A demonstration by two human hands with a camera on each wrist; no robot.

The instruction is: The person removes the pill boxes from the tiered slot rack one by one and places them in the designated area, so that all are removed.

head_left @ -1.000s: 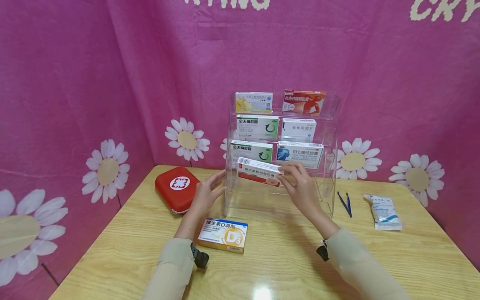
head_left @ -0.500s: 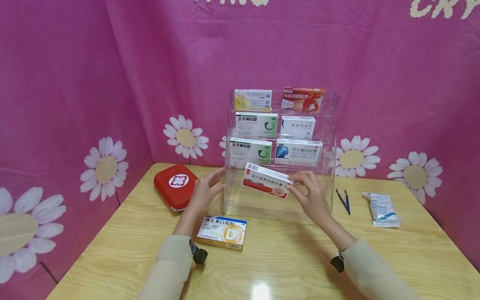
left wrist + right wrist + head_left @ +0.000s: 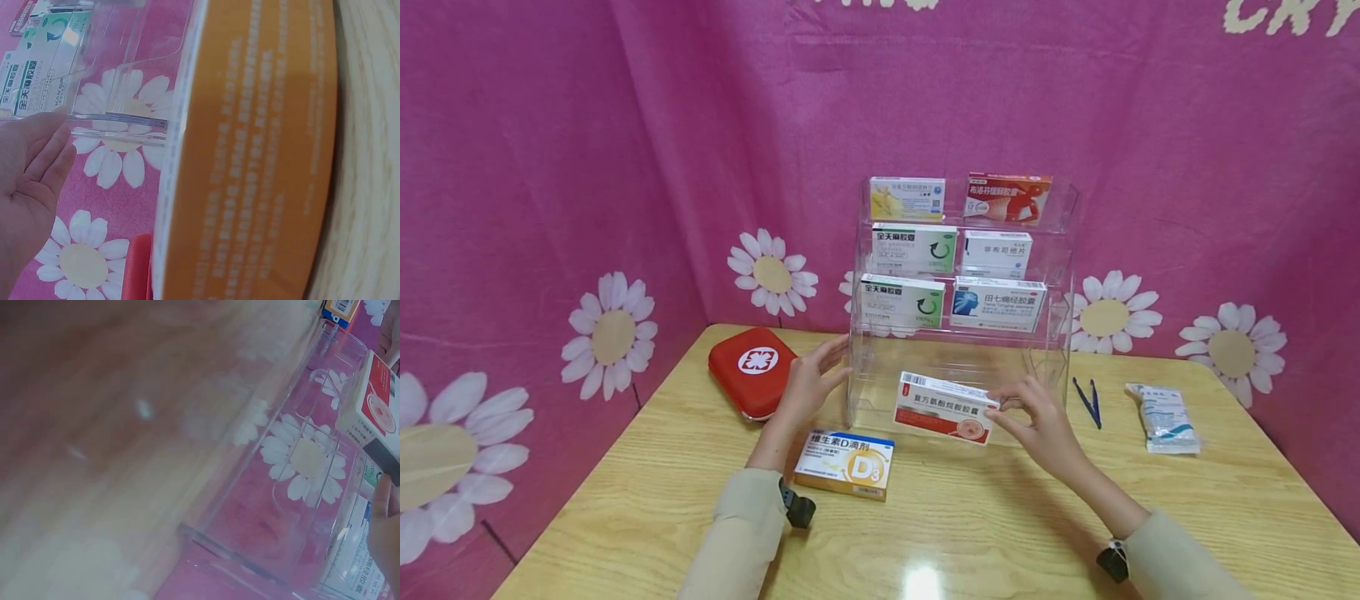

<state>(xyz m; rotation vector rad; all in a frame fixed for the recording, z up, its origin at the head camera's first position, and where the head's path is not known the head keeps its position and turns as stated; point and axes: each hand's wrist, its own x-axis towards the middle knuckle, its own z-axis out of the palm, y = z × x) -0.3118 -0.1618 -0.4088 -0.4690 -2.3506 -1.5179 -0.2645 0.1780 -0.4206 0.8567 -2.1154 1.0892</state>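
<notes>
My right hand (image 3: pixel 1037 421) pinches the right end of a white and red medicine box (image 3: pixel 943 408), held slightly tilted in front of the lowest tier of a clear acrylic display rack (image 3: pixel 880 400). In the right wrist view that medicine box (image 3: pixel 375 403) appears at the right edge by the fingertips. My left hand (image 3: pixel 808 379) touches the rack's left side with its fingers extended; the left wrist view shows the same hand (image 3: pixel 31 169) with straight fingers at the clear plastic. Medicine boxes, among them a green and white one (image 3: pixel 902 302) and a blue and white one (image 3: pixel 997 305), stand on the upper tiers.
An orange and white vitamin D box (image 3: pixel 844 465) lies in front of the rack's left corner. A red first-aid case (image 3: pixel 752 372) is behind the left hand. Blue tweezers (image 3: pixel 1087 402) and a white packet (image 3: pixel 1163 418) lie to the right on the wooden table (image 3: pixel 1000 533).
My right hand has moved the white and red box down and slightly right, away from the third tier to the front of the lowest one. The left hand stays at the rack's side.
</notes>
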